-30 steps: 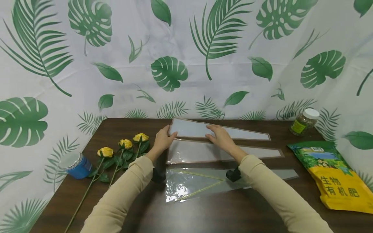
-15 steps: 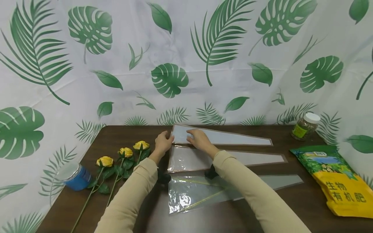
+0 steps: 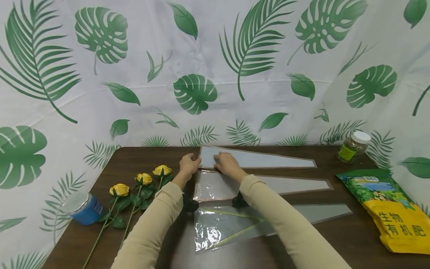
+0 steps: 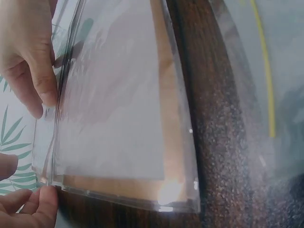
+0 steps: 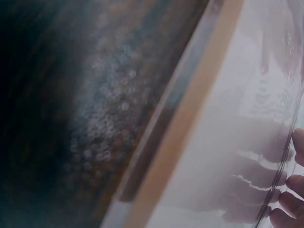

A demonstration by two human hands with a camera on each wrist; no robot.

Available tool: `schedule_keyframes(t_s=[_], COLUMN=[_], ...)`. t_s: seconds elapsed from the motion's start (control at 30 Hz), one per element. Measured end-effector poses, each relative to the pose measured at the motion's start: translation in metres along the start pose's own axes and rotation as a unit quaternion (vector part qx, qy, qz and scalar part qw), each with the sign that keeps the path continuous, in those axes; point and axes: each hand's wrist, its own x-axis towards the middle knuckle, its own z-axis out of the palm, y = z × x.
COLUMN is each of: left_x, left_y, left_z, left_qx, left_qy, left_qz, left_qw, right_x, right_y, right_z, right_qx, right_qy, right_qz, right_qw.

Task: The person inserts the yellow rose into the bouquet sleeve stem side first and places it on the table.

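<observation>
Three tapered, flat plastic flower sleeves lie one behind another on the table. The far sleeve (image 3: 265, 158) and the middle sleeve (image 3: 289, 184) are white with brown borders; the near sleeve (image 3: 228, 224) is clear with yellow lines. My left hand (image 3: 189, 164) touches the far sleeve's wide left end, its thumb and fingers apart in the left wrist view. My right hand (image 3: 230, 164) rests on the far sleeve near that end, thumb by its front edge. Its fingertips (image 5: 289, 204) show at the right border of the right wrist view, beside the plastic's edge.
Yellow roses (image 3: 143, 178) with long stems lie on the left, beside a blue can (image 3: 85, 209). At the right are a lidded jar (image 3: 352, 147) and a yellow-green fertilizer bag (image 3: 386, 209). Leaf-printed cloth (image 3: 151, 112) hangs behind the dark table (image 3: 158, 153).
My right hand has slid left along the far sleeve, closer to my left hand, and its fingers bend more. My left hand has shifted slightly at the sleeve's left end.
</observation>
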Motion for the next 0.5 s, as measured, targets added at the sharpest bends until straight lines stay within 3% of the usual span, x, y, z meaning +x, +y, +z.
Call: schedule_keyframes(t_s=[0.23,0.33,0.4,0.5], left_x=[0.005,0.013,0.041,0.057], left_y=[-0.002,-0.012,-0.036,-0.047], left_z=[0.001,0.001,0.011,0.019], left_qx=[-0.025,-0.043,-0.067,-0.070], left_qy=[0.002,-0.001,0.006,0.004], left_qz=[-0.022,-0.006,0.015,0.004], left_qw=[0.9994,0.9991,0.9976,0.9975], right_x=[0.001,0.000,-0.001,-0.002], right_y=[0.002,0.002,0.003,0.003], right_z=[0.002,0.002,0.003,0.003], right_qx=[-0.007,-0.005,-0.004,-0.004], right_qy=[-0.006,-0.004,-0.001,0.005], right_qz=[0.011,0.007,0.003,-0.001], right_qw=[1.000,1.000,1.000,1.000])
